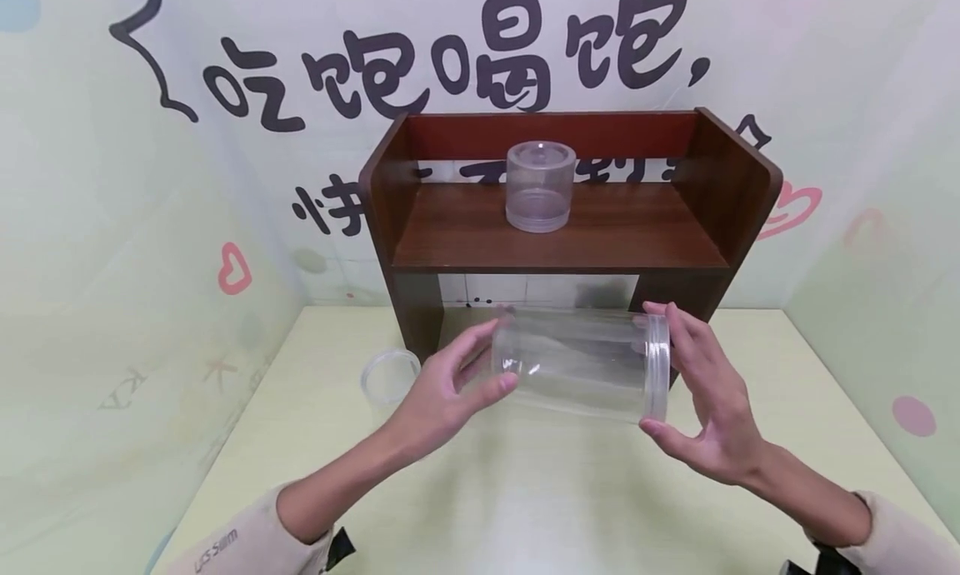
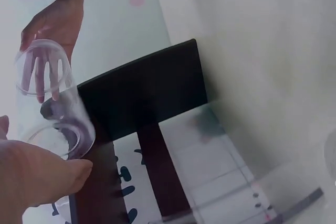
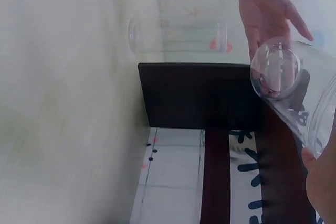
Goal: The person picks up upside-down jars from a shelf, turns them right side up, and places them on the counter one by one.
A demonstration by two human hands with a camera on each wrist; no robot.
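Note:
A large clear jar (image 1: 577, 367) lies on its side in the air in front of the brown shelf, held between both hands. My left hand (image 1: 453, 383) grips its base end, thumb toward me and fingers on the far side. At the other end, my right hand (image 1: 708, 396) spans the ringed end (image 1: 657, 367) with thumb below and fingers above. In the left wrist view, the right hand's fingers (image 2: 44, 77) show through the clear plastic. The right wrist view has the jar (image 3: 294, 87) tilted, with the left hand (image 3: 268, 19) at its base.
A dark brown two-level shelf (image 1: 465, 233) stands at the back of the pale table (image 1: 525, 492). On its upper board sits a shorter clear jar (image 1: 540, 187). Another clear jar (image 1: 390, 377) stands on the table left of the shelf, near my left forearm. Printed cloth walls (image 1: 150, 225) enclose the table.

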